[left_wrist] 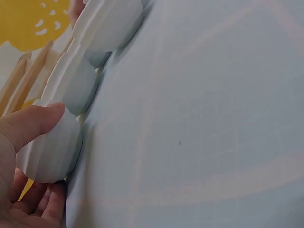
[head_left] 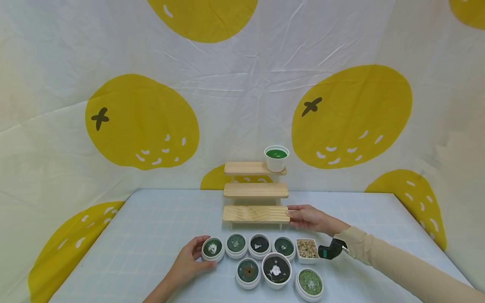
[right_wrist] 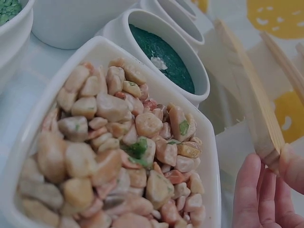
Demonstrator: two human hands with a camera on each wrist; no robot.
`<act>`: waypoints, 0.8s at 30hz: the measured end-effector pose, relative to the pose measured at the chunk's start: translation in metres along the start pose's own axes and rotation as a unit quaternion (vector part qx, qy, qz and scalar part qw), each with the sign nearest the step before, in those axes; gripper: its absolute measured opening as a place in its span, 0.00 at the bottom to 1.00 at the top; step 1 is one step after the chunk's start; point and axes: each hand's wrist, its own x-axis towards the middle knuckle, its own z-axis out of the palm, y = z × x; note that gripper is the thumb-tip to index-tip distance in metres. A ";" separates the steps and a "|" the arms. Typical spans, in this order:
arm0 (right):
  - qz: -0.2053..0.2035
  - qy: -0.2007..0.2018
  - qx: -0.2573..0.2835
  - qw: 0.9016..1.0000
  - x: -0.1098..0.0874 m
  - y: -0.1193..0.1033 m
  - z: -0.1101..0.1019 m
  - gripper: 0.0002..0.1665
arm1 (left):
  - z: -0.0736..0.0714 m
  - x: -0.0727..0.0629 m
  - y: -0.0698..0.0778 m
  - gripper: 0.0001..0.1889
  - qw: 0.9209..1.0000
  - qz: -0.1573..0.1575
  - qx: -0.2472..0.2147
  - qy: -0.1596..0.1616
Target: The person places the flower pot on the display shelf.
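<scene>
The left hand [head_left: 189,261] grasps a round white pot with dark green filling and a pale patch [head_left: 212,248], which stands on the light blue checked table [head_left: 113,252] – the one closest to the table's left edge. The right hand [head_left: 310,219] pinches the right end of the lowest tier of a three-tiered pale wooden stand [head_left: 255,190], near the middle of the table's far edge. A white cup with bright green filling [head_left: 276,159] sits on the top tier's right end. Toward the table's right edge come three round white pots with dark fillings [head_left: 259,245], then a squarish white bowl of tan pebbles [head_left: 307,249]. Farther from the far edge – a brown-centred green pot [head_left: 248,272], a larger white cup with blackish filling [head_left: 276,271] and a light green granule-filled pot [head_left: 309,284].
</scene>
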 end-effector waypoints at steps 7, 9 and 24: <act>-0.002 -0.001 0.002 1.000 -0.001 0.000 0.000 0.36 | 0.003 -0.001 -0.001 0.41 1.000 -0.004 -0.008 0.020; -0.003 -0.004 0.005 1.000 -0.001 0.000 0.000 0.35 | 0.004 -0.001 -0.001 0.41 1.000 -0.003 -0.006 0.025; -0.009 -0.008 0.015 1.000 0.000 0.002 -0.001 0.35 | 0.008 -0.003 0.004 0.40 0.998 -0.016 -0.003 0.055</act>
